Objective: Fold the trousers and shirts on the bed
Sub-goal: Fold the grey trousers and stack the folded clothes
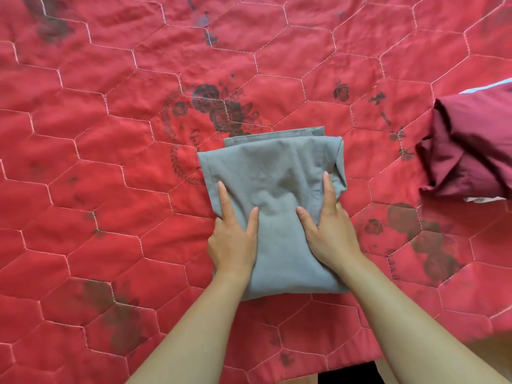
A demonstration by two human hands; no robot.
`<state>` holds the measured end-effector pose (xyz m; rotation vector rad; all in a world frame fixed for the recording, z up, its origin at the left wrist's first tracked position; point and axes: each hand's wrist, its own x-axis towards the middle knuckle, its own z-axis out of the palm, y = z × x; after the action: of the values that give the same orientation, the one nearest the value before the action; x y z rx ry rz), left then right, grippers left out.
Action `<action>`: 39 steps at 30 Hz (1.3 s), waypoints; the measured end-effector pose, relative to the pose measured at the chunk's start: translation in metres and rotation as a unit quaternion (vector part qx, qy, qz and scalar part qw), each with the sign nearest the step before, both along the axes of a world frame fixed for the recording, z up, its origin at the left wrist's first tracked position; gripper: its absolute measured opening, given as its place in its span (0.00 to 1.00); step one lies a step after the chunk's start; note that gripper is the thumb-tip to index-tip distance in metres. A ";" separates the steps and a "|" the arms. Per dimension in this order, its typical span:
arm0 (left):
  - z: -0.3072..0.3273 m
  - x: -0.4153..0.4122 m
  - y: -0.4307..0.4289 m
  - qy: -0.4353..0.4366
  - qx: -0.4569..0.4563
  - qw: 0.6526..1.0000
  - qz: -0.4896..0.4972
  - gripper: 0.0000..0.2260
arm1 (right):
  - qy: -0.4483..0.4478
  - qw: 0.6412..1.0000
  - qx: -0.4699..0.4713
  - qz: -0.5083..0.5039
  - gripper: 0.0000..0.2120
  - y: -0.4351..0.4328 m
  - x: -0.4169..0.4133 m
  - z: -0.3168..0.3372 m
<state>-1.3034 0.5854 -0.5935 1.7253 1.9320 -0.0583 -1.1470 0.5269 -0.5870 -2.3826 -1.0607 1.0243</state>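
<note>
Grey garment (273, 173) is lying folded small mid-bed, being pressed flat.
Left hand (232, 242) and right hand (329, 231) are resting on it side by side, fingers straight, gripping nothing; this piece is looking nearly done. Maroon garment (471, 153) is sitting bunched far right on the red quilt (110, 134), probably needing folding next.

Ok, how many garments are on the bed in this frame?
2. A folded grey garment lies centrally under the left hand and right hand; a bunched maroon garment sits at the right edge, partly cut off. Others may be out of frame.
</note>
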 end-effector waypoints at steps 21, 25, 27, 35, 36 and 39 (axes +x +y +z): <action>0.160 0.146 -0.064 -0.217 0.053 0.964 -0.142 0.30 | 0.060 0.960 0.180 -0.205 0.33 -0.124 0.131 0.139; 0.187 0.228 -0.115 -0.237 0.077 0.951 -0.184 0.30 | 0.034 0.945 0.210 -0.247 0.31 -0.185 0.201 0.170; 0.197 0.270 -0.147 -0.242 0.074 0.946 -0.203 0.30 | 0.020 0.942 0.209 -0.263 0.31 -0.221 0.237 0.184; 0.226 0.433 -0.252 -0.276 0.045 0.917 -0.284 0.30 | -0.028 0.919 0.202 -0.337 0.30 -0.349 0.376 0.217; 0.228 0.451 -0.260 -0.282 0.040 0.913 -0.292 0.30 | -0.029 0.916 0.207 -0.342 0.30 -0.359 0.392 0.218; 0.230 0.500 -0.273 -0.306 0.017 0.897 -0.317 0.31 | -0.047 0.912 0.215 -0.347 0.30 -0.379 0.442 0.220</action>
<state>-0.8036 0.3126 -0.3634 2.0169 0.8865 0.2547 -0.7055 0.1479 -0.3665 -2.1696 -0.3350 0.3740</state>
